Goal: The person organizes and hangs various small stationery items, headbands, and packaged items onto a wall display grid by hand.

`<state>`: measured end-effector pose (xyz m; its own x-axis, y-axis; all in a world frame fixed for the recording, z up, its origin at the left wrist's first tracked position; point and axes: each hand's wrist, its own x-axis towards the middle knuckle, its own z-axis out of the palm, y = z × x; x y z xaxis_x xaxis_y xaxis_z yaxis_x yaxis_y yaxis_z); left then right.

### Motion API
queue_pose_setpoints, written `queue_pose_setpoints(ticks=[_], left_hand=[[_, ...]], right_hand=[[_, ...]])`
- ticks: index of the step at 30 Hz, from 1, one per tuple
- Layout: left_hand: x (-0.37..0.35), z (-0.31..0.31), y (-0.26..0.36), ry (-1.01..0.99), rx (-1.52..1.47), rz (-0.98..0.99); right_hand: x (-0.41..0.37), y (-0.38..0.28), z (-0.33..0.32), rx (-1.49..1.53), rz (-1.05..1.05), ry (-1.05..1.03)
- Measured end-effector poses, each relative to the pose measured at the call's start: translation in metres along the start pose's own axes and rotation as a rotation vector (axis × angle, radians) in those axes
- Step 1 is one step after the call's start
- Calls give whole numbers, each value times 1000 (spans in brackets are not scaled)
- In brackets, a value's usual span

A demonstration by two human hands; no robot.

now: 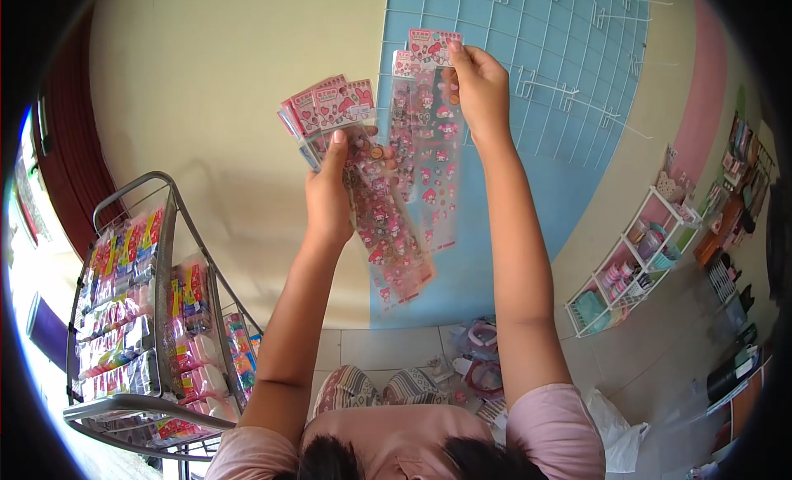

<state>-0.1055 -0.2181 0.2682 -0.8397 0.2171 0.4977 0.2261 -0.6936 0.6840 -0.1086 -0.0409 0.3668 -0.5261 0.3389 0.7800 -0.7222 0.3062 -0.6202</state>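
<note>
- Sticker sheets [386, 224], clasped in the left hand [330, 191], slant lengthwise down rightward.
- Right hand [483, 92], nearer the wire grid [536, 55], pinches a hanging sheet [440, 156] by its top.

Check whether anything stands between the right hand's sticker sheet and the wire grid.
Partly: another sticker sheet shows behind the left edge of the held sheet, which the right hand grips near its top, before the wire grid. Nothing else visible intervenes.
</note>
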Motion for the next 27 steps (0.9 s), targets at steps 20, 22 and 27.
queue_pose_setpoints(ticks=[20,22,27], left_hand=[[2,26,-4,-65,-180,25],[4,13,-9,-102,-74,-30],[10,3,-8,-23,-38,37]], right_hand=[[-51,-2,17,32,-9,-144],[-36,-5,11,39,-69,22],[-9,2,2,-28,-31,61]])
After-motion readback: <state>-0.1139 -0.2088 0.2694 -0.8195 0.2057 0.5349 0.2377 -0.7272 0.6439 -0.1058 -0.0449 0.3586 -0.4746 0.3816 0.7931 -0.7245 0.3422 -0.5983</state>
